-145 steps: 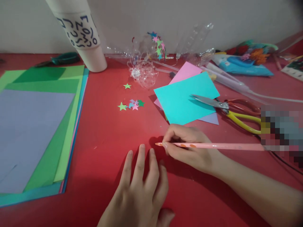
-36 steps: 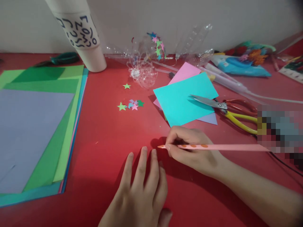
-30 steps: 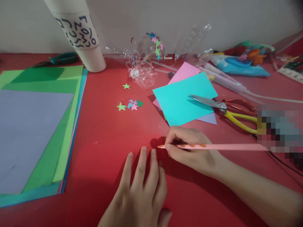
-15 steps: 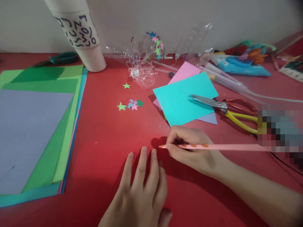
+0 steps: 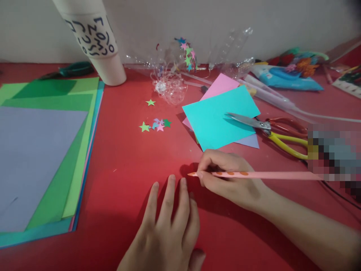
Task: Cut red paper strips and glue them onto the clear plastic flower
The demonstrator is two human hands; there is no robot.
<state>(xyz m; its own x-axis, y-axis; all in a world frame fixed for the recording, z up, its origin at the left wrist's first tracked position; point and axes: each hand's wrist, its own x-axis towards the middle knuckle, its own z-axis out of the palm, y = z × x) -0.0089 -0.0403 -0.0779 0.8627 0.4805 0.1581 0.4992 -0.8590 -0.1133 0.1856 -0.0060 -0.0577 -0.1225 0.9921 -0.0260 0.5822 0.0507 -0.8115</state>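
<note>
Coloured sheets (image 5: 42, 158) overlap at the far left of the red table (image 5: 118, 195); behind them, a tool (image 5: 76, 69) lies near a white cup (image 5: 93, 45). Cut stars (image 5: 160, 127) lie loose beyond the left hand (image 5: 166, 214), which is palm down, fingers spread, gripping nothing. A tangle of clear thread (image 5: 172, 90) sits farther back. The pencil (image 5: 270, 175) is pinched close to its tip by the right hand (image 5: 229, 190), its shaft running back over that hand; the tip points toward the left hand's fingers, just beside them. Whether it touches the table cannot be told. For good control, a light pinch and a resting hand edge would serve best, with the left fingers clear of the tip. Beyond the right hand lie stacked cards (image 5: 217, 122), partly under the scissors (image 5: 263, 126), whose handles extend rightward.
</note>
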